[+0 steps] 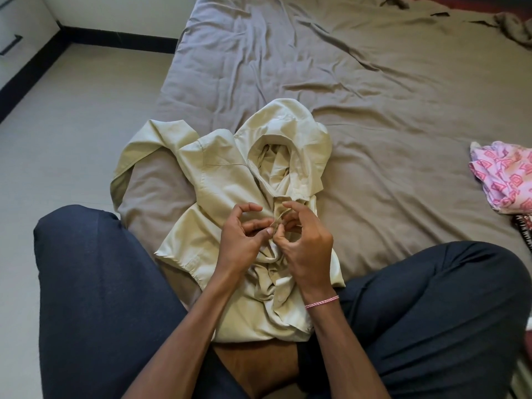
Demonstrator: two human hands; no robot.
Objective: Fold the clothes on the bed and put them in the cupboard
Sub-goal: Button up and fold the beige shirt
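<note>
Shirt (221,171), one, in left hand (241,241), right hand (305,250)

I sit on a bed (403,125) covered in a creased grey-brown sheet (273,59). A cream shirt (218,174) lies crumpled on its near edge, right in front of me, with one sleeve draped toward the left corner. A pink patterned cloth (503,174) is heaped at the right edge, well apart from the shirt. A bunched grey blanket (512,27) sits at the far right corner.

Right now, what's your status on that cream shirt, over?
Left hand, right hand pinch cream shirt at front. Shirt crumpled on bed, unfolded. Pink cloth apart, off right.
</note>
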